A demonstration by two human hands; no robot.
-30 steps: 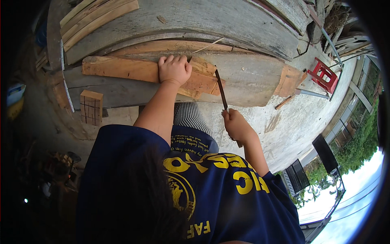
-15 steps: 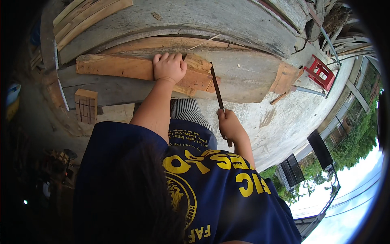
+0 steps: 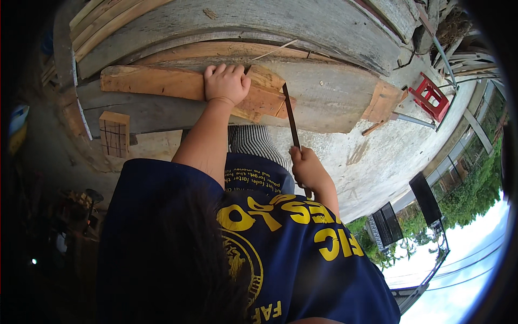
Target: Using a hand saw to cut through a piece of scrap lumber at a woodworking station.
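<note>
My left hand (image 3: 224,85) presses with curled fingers on an orange-brown wooden piece (image 3: 151,81) lying lengthwise on a wide weathered plank (image 3: 329,102). A shorter squared section (image 3: 261,100) of wood sits at its right end, under a long, narrow, dark blade tool (image 3: 290,113). My right hand (image 3: 303,167) grips the near end of this tool below the plank's edge; the blade slants up across the wood's right end. Whether its edge is toothed I cannot make out. Left of my forearm stands a wooden block (image 3: 114,133) with dark grid lines.
Grey boards (image 3: 232,21) lie beyond the work, with pale slats (image 3: 97,24) at upper left. A red plastic stool (image 3: 431,97) stands at right on concrete (image 3: 372,162), near metal pipes and a wood pile (image 3: 469,67). Dim clutter fills the lower left.
My right hand and the blade have drawn slightly toward my body relative to the wood. My left hand keeps its place on the piece. The whole view has shifted a little.
</note>
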